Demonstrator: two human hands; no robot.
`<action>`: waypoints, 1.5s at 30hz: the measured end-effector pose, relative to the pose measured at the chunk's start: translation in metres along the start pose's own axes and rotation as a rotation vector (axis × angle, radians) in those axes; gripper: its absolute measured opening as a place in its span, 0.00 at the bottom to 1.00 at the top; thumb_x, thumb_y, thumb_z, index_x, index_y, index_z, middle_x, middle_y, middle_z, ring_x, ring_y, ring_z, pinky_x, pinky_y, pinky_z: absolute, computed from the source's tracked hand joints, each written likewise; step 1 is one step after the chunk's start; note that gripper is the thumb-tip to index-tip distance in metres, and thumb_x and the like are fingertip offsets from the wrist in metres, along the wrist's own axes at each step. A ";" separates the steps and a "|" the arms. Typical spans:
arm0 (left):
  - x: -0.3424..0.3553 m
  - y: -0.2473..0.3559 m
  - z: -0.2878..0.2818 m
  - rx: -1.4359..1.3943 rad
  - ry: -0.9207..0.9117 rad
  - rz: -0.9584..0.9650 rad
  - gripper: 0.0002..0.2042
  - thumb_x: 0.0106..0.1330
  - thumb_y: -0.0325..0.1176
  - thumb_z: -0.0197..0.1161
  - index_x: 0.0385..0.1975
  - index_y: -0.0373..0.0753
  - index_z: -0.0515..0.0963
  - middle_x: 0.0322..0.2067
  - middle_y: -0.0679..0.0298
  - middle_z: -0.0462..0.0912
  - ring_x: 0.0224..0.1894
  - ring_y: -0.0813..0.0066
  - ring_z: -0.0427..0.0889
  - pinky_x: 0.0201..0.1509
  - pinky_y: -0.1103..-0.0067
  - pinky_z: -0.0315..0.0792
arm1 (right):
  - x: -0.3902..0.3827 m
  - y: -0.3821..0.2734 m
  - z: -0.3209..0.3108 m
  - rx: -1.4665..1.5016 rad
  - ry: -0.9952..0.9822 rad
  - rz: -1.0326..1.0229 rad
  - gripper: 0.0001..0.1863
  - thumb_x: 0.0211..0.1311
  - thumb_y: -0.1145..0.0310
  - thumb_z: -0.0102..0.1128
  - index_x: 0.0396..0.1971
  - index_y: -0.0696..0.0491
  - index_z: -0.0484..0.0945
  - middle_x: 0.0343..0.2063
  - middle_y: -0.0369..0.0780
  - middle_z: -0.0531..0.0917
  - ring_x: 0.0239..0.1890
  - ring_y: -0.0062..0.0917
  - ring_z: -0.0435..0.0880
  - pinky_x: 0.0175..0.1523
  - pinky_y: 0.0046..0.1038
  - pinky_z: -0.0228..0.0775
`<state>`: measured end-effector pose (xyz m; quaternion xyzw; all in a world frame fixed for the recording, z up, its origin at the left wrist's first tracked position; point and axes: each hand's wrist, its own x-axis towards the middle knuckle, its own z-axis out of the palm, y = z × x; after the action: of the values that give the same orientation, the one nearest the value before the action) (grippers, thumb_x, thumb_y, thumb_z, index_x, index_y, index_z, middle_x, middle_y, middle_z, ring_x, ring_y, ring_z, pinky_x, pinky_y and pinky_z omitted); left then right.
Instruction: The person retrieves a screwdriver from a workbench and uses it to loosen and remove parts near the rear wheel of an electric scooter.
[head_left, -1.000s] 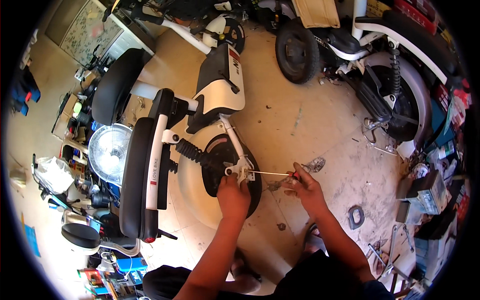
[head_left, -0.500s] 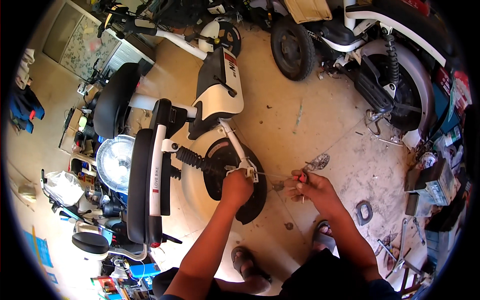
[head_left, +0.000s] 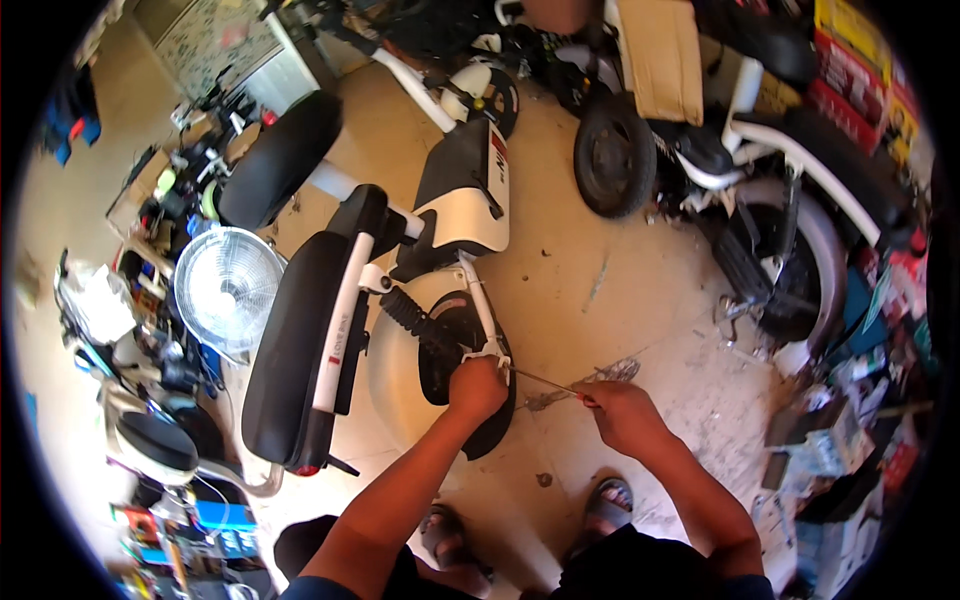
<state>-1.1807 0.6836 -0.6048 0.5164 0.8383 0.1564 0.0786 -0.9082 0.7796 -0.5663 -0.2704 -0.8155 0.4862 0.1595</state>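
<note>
A white and black electric bike (head_left: 468, 222) stands before me, with its rear wheel (head_left: 492, 436) nearest my hands. My left hand (head_left: 479, 388) is closed around the end of the white frame arm (head_left: 483, 310) at the wheel's hub; the exact part in its fingers is hidden. To the right, my right hand (head_left: 628, 415) is wrapped round the red handle of a screwdriver. Its thin metal shaft (head_left: 543, 380) points left to the fitting beside my left hand. Whether the tip touches is too small to tell.
A bright round fan (head_left: 228, 290) stands left of the bike's long black seat (head_left: 290, 370). Another electric bike (head_left: 825, 270) stands at the right, with a cardboard piece (head_left: 660, 65) by it. Clutter lines both sides. My sandalled feet (head_left: 607, 500) are below.
My right hand has turned and closed more fully over the screwdriver's handle, and the shaft now slants down to the right. My left hand stays at the hub. The whole view has shifted.
</note>
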 end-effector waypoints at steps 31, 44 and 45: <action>-0.003 -0.012 0.019 -0.351 0.076 -0.143 0.05 0.59 0.27 0.64 0.29 0.37 0.88 0.33 0.47 0.89 0.38 0.49 0.90 0.41 0.61 0.85 | 0.103 -0.097 0.048 -1.486 -0.938 0.584 0.20 0.42 0.53 0.84 0.40 0.33 0.93 0.33 0.27 0.92 0.37 0.23 0.90 0.39 0.35 0.81; 0.001 -0.014 0.017 -0.398 0.061 -0.019 0.05 0.55 0.26 0.66 0.29 0.35 0.85 0.33 0.46 0.88 0.38 0.47 0.89 0.41 0.59 0.83 | 0.089 -0.020 0.018 -0.548 -0.535 1.098 0.10 0.65 0.61 0.66 0.27 0.51 0.81 0.22 0.35 0.82 0.21 0.22 0.77 0.33 0.33 0.75; -0.003 -0.018 0.021 -0.391 0.035 -0.035 0.05 0.55 0.26 0.66 0.29 0.35 0.85 0.33 0.46 0.88 0.37 0.47 0.89 0.42 0.60 0.83 | 0.085 -0.020 0.020 -0.460 -0.487 1.136 0.09 0.67 0.62 0.65 0.30 0.50 0.82 0.23 0.34 0.82 0.22 0.21 0.78 0.35 0.32 0.76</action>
<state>-1.1885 0.6772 -0.6305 0.4740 0.8019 0.3240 0.1656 -0.9923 0.8082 -0.5588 -0.5680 -0.6419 0.3552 -0.3730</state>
